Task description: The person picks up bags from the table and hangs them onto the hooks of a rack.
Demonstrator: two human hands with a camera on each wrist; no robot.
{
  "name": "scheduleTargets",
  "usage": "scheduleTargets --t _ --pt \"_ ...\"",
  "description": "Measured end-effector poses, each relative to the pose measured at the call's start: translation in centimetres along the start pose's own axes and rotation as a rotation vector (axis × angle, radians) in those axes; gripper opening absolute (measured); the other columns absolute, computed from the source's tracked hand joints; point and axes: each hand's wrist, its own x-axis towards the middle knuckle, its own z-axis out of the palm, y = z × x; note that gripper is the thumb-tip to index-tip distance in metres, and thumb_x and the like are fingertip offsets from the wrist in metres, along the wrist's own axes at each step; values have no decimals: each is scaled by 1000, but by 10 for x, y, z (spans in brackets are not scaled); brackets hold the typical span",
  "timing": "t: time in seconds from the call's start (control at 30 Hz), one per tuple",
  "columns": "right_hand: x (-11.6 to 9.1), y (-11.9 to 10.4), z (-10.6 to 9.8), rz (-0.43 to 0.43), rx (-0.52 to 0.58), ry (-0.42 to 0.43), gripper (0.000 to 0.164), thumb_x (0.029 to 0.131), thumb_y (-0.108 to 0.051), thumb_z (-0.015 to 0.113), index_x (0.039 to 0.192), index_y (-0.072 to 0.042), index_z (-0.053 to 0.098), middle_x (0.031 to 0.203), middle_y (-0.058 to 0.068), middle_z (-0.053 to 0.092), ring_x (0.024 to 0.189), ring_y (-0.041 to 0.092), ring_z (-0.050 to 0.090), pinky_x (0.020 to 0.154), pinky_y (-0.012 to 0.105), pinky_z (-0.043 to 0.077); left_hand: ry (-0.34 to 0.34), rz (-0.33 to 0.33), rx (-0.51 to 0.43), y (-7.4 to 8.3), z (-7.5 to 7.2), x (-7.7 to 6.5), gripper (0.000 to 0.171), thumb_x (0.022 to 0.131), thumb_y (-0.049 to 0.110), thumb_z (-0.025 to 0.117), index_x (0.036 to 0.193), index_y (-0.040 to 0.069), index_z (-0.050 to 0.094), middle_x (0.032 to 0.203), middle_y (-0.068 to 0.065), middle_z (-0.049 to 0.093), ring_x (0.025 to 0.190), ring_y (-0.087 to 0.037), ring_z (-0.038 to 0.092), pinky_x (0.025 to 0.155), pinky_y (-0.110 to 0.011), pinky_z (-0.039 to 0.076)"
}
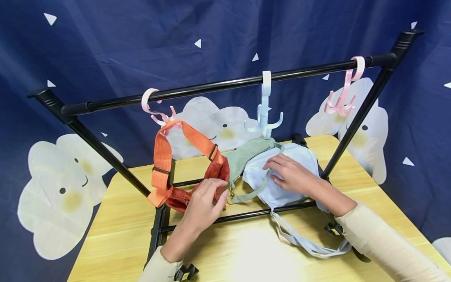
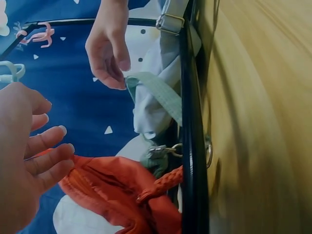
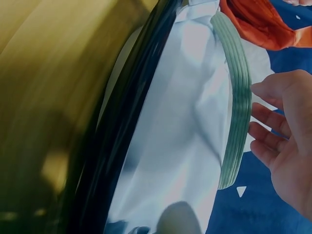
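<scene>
Right hand point(image 1: 290, 174): at the right half of the rack point(image 1: 218, 85), under its top bar. Fingers loosely bent with gaps between; nothing held. Fingertips right beside the green strap point(image 3: 239, 97); whether they touch it, cannot tell. Pale blue bag point(image 1: 303, 154) lies just under and behind this hand.

Left hand point(image 1: 202, 203): toward the rack's left half, above its lower bar. Fingers half bent and apart, nothing gripped. Red bag point(image 1: 219, 169) just behind it; contact cannot be told. Metal ring point(image 1: 230, 199) near the thumb, at the green strap's end.

Further out: green bag point(image 1: 243, 156) between the red and pale blue bags, below the blue hanger point(image 1: 264, 109) at the middle of the rack's bar. Orange strap point(image 1: 162, 168) looped over a pink hanger point(image 1: 164, 118) at the rack's left. Second pink hanger point(image 1: 341, 102) near the rack's right end. Pale strap point(image 1: 306, 244) trails in front of the rack's lower bar. Table point(image 1: 123, 219) under the rack; dark blue cloud-print curtain point(image 1: 141, 51) behind it.
</scene>
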Motion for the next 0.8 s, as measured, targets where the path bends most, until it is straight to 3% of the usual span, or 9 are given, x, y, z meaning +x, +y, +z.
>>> scheduleTargets --t 0.33,0.8 --pt "0 11 4 -6 -45 -14 30 85 -5 80 113 -7 71 113 8 70 110 27 64 98 43 54 -56 -39 5 -4 16 -2 23 97 19 71 118 8 69 114 -4 72 108 -19 68 91 -37 59" --pt "3 23 10 -91 -88 14 21 87 -2 78 107 -5 72 109 9 72 108 29 66 100 45 53 -182 -90 54 -5 35 0 31 100 27 68 126 11 66 120 -4 70 108 -19 67 89 -36 58"
